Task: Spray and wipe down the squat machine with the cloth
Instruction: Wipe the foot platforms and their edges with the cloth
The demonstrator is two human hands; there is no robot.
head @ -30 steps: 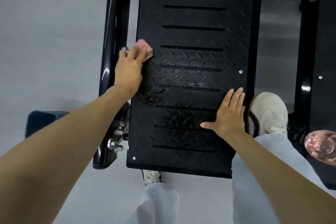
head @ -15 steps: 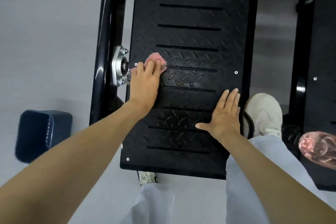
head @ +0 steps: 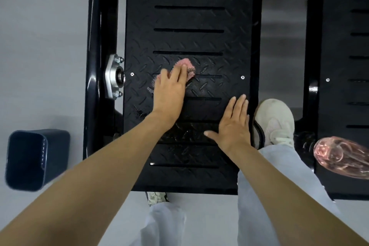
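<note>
- Now the left hand [head: 169, 90] presses a pink, frayed cloth [head: 186, 65] with straight fingers onto the black diamond-tread footplate [head: 189, 16]; the cloth shows past the fingertips.
- Just right of it and nearer the body, the right hand [head: 233, 126] lies flat on the plate, fingers spread, holding nothing.
- Left of the cloth hand, a silver bolted flange [head: 112, 76] sits on a glossy black tube [head: 97, 26].
- Right of the flat hand are a pale shoe [head: 275, 122] and a blurred pink bottle [head: 339, 156].

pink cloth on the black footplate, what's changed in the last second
The left hand, pressing the pink mesh-edged cloth flat, slid it rightward from the left edge of the black diamond-tread metal footplate toward its middle. Nothing was taken up or let go. The right hand stayed flat on the footplate's lower right, beside the white shoe.
</note>
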